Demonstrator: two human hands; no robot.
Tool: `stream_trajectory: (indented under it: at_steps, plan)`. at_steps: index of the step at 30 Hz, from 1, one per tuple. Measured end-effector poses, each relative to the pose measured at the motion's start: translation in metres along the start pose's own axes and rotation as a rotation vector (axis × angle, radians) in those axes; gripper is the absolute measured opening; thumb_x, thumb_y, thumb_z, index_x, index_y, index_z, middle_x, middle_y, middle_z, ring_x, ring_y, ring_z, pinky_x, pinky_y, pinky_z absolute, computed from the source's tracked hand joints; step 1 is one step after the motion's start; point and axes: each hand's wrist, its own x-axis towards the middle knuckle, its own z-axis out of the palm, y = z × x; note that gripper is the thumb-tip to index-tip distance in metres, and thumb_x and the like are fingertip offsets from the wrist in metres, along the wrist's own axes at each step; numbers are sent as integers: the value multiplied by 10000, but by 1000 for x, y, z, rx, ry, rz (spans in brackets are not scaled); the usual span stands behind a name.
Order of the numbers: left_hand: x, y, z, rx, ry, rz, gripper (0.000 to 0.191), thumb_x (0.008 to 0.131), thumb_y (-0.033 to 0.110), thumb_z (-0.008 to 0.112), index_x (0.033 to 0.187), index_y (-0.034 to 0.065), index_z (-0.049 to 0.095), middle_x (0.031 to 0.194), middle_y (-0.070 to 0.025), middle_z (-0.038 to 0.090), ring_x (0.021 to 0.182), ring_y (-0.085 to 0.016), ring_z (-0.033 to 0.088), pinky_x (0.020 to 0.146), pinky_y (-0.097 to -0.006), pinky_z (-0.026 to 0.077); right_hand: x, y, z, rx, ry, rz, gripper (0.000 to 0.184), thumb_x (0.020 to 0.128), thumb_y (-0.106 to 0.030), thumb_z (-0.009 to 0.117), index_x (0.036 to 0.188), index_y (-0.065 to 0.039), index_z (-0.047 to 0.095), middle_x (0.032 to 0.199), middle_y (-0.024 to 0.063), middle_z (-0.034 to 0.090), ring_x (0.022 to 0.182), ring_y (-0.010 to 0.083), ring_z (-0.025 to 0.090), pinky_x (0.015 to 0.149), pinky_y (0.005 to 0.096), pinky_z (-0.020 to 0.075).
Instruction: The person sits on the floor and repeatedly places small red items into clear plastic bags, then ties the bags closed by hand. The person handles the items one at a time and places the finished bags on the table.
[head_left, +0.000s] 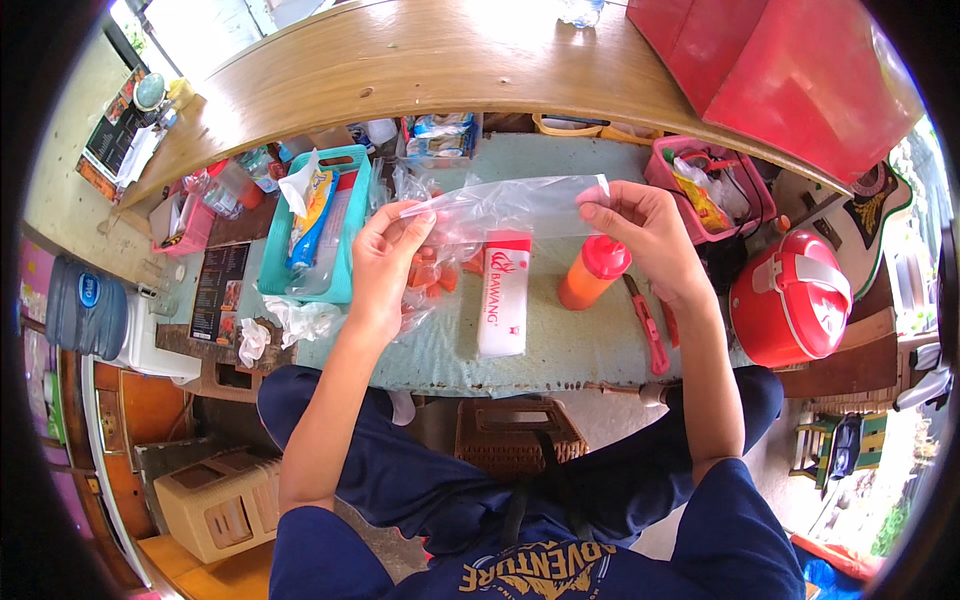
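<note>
A long transparent plastic bag (517, 206) is stretched sideways above the table, held at both ends. My left hand (388, 262) pinches one end between thumb and fingertips. At the other end, my right hand (641, 229) grips it near the edge in the same way. Below the bag, a white and red box (504, 307) bearing writing lies on the table. A squeeze bottle (589, 276) of orange sauce with a red cap stands beside it. Small plastic packets of orange content (431, 279) lie partly hidden behind my left hand. Near my right forearm is a pink-handled cutter knife (648, 330).
A turquoise basket (341, 277) with packets stands left, near crumpled tissues (300, 319) and a printed menu (219, 292). To the right are a pink basket (754, 180) and a red rice cooker (791, 296). A raised wooden counter (450, 67) spans the far side.
</note>
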Motion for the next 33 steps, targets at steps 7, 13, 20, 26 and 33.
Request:
stream_trajectory:
  at_steps: [7,13,20,26,33]
  plan:
    - [-4,5,0,-9,-50,12,250,982,288,706,1083,60,686,956,-26,735,716,-68,581,508,-215,511,-1,0,4,13,13,-2,190,1000,-184,684,987,4,706,837,-49,647,761,7,535,677,187,419]
    - [-6,9,5,26,-28,46,292,990,336,690,1012,45,688,859,-44,711,611,-99,632,421,-246,482,0,1,8,-33,33,6,293,1036,-287,636,879,-40,639,747,-58,584,694,5,482,629,199,379]
    - [-9,9,4,36,-52,13,364,979,399,691,952,36,688,807,-63,701,537,-143,667,383,-252,456,1,3,5,-36,79,-21,325,1061,-316,586,868,-57,618,729,-44,574,689,27,491,647,206,398]
    - [-4,9,0,-83,-140,-3,374,983,391,689,1109,39,689,950,-63,726,795,-94,664,464,-223,487,3,6,1,23,113,-50,352,1072,-346,554,864,-68,608,747,-32,575,700,48,508,677,230,422]
    - [-8,16,7,-64,-195,169,478,969,280,714,1343,25,562,1188,-107,690,928,-118,660,735,-274,566,4,6,-7,20,113,-25,348,1074,-354,548,875,-73,602,775,-32,575,721,54,515,700,232,427]
